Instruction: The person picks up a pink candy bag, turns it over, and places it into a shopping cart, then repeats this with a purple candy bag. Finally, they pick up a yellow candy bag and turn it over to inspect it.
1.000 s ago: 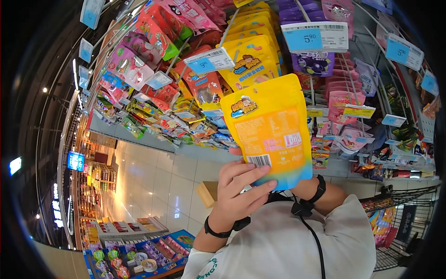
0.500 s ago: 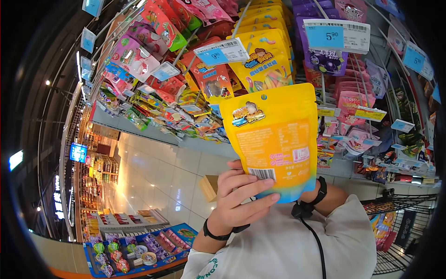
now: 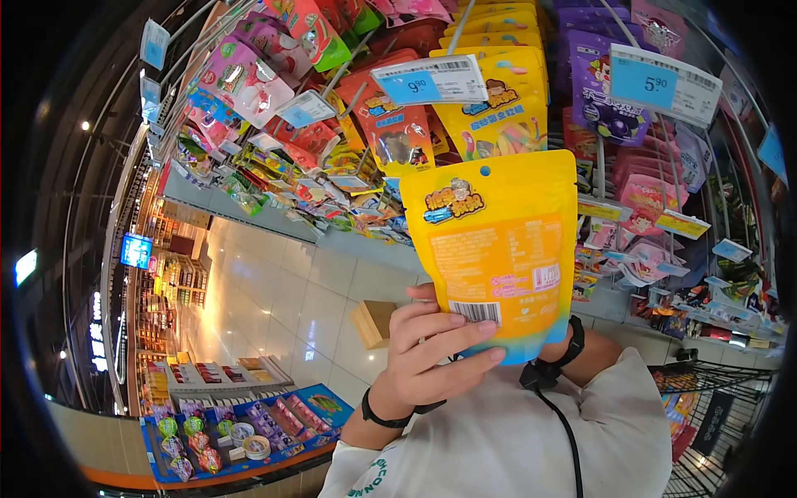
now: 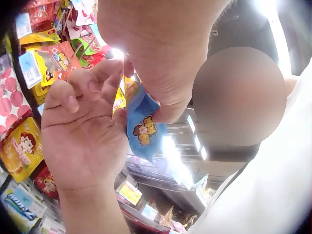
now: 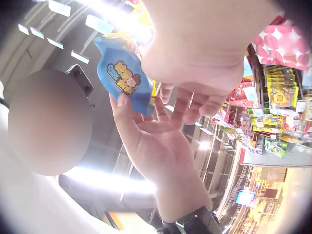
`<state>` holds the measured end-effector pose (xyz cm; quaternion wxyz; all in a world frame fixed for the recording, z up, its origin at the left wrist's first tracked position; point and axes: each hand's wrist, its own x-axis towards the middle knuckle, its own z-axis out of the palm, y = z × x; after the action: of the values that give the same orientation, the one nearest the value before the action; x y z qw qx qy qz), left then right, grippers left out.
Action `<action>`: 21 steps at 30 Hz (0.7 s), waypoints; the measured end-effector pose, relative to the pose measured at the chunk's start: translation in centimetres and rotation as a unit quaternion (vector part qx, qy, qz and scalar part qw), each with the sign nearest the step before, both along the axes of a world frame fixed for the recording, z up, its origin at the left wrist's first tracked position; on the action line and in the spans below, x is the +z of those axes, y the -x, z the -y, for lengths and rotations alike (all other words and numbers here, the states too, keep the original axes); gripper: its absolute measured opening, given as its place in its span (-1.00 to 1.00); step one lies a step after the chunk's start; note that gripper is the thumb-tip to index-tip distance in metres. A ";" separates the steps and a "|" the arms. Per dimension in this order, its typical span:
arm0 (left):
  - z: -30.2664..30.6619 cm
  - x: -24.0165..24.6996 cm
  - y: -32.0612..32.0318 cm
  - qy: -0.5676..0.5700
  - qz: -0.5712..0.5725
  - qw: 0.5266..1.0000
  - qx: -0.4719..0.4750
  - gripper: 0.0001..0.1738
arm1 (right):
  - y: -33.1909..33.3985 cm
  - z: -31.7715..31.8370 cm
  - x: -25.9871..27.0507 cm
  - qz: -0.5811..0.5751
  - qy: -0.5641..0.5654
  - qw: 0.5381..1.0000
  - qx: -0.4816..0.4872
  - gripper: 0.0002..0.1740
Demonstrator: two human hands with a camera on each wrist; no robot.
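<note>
In the head view a yellow pouch (image 3: 498, 249) with a blue base hangs upright before the chest, its printed back and barcode facing up to the camera. My left hand (image 3: 432, 349) lays its fingers over the lower left of the pouch. From below, the right wrist view shows the left hand's (image 5: 163, 141) thumb against the blue base (image 5: 119, 78). My right hand is hidden behind the pouch in the head view; in the left wrist view that hand (image 4: 85, 136) has curled fingers and its thumb at the pouch's edge (image 4: 144, 124).
Hanging candy bags (image 3: 490, 108) and price tags (image 3: 432, 80) fill the rack ahead. A wire cart (image 3: 706, 440) stands at lower right. At lower left is a blue display tray (image 3: 307, 448), and a cardboard box (image 3: 374, 324) sits on the tiled floor.
The pouch has shifted slightly right and down in the head view, with the left hand still on it. The rack and tags have slid rightward across the view.
</note>
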<state>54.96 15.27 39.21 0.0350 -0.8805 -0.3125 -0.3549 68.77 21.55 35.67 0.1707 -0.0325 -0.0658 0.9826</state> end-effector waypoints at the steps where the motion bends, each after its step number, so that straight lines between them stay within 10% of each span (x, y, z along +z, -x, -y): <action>1: -0.1 0.1 0.0 -0.001 -0.002 1.000 -0.002 -0.65 | 0.1 -0.2 0.3 0.054 -0.046 0.997 -0.001 -0.57; 21: -0.1 0.1 -0.3 -0.002 -0.013 1.000 0.015 -0.65 | 2.5 -0.8 -3.3 -0.082 0.185 0.969 0.140 -0.59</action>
<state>55.23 15.39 39.35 0.0460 -0.8802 -0.3240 -0.3437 66.29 22.35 32.41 0.0274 0.0270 0.1278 0.9911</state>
